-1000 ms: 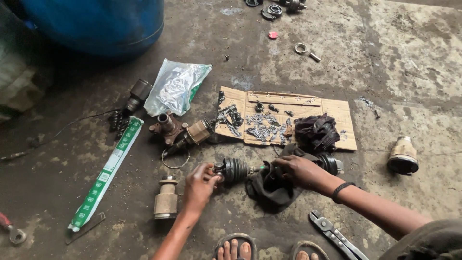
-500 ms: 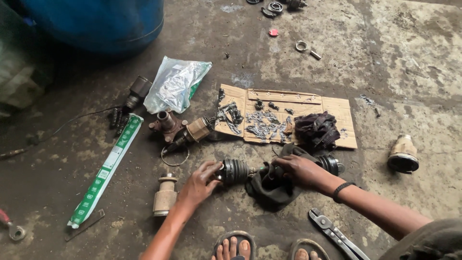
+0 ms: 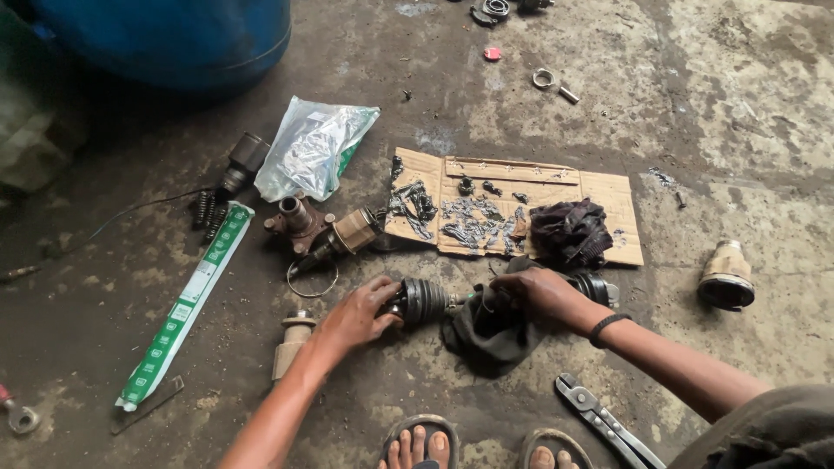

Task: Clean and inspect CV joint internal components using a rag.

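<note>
We see two bare hands down low on a grey, dirty concrete floor [image 3: 712,130]. The left hand [image 3: 356,317] is curled round the end of a black ribbed rubber boot on a greasy metal shaft [image 3: 423,300]. Its fingers are bent and closed on the boot. The right hand [image 3: 539,295] is closed over the other end of the shaft, where a dark, floppy rag [image 3: 486,334] is bunched under it. The shaft lies flat on the floor between the hands, just in front of a flat brown cardboard sheet [image 3: 608,195].

Half a second ago the left hand sat a little lower, with its fingers more spread over the boot. Now it has slid up and shut tighter on the boot end. The right hand has hardly moved. We think this means both hands now have a firm hold, so the boot and shaft are steady.

On the cardboard lie small greasy metal bits [image 3: 469,227] and a dark purple crumpled cloth [image 3: 569,230]. Near the left hand stands a short tan metal cup part [image 3: 291,343]. A pair of grey metal pliers [image 3: 599,421] lies close to the right arm. A long green and white box [image 3: 187,304] lies well off to the left.
</note>
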